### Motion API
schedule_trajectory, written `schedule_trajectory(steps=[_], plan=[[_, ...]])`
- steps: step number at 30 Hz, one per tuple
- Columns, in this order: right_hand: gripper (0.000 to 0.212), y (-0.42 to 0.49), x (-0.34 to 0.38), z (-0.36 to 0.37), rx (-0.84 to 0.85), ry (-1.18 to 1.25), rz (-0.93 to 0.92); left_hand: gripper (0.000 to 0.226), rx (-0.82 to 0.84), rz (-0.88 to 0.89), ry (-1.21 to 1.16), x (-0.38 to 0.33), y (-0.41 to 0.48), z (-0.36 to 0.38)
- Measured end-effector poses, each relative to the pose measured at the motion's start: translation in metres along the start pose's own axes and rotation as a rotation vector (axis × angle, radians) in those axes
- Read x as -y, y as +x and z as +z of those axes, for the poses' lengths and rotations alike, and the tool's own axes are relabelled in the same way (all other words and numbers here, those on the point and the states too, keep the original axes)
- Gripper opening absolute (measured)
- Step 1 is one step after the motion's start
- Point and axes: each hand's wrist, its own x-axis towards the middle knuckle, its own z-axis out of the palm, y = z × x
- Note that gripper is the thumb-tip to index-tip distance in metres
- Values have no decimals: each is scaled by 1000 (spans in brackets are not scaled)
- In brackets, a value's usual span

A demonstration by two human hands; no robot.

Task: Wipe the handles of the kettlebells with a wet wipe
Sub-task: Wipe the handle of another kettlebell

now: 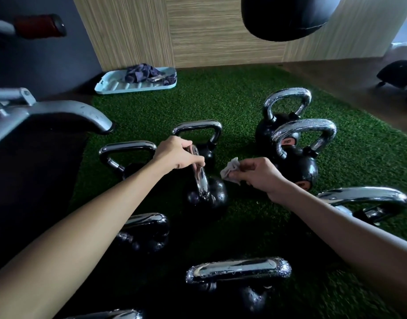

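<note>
Several black kettlebells with chrome handles stand on green artificial turf (pixel 232 107). My left hand (pixel 174 155) grips the top of the chrome handle of the middle kettlebell (pixel 207 192). To its right, my right hand (pixel 260 173) pinches a crumpled white wet wipe (pixel 230 170), held just beside that handle and apart from it. Other kettlebells stand at the left (pixel 126 153), behind (pixel 197 130), at the right (pixel 299 157) and in the foreground (pixel 239 272). Water drops show on some handles.
A light blue tray (pixel 119 85) with a dark cloth lies by the wooden wall at the back left. A grey machine frame (pixel 66 111) juts in from the left. A black punching bag (pixel 285 17) hangs overhead at the top right.
</note>
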Motion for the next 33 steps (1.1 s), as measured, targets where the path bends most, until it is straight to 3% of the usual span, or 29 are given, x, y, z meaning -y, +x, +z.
schedule_trajectory(steps=[6,12,17,21,27,33], plan=[[18,32,8,30,-68,-142,-58,85,64,-5,-56,54,-4,-19],[41,65,29,76,-85,-260,-165,94,198,78,-145,85,-1,-29],[26,79,24,96,-92,-329,-184,86,231,117,-122,78,1,-28],[31,76,6,91,-50,-450,-211,92,254,141,-57,75,7,-32],[28,73,28,104,-129,-249,-277,114,272,175,-78,87,7,-32],[29,74,36,110,-164,-216,-320,102,276,201,-119,95,8,-28]])
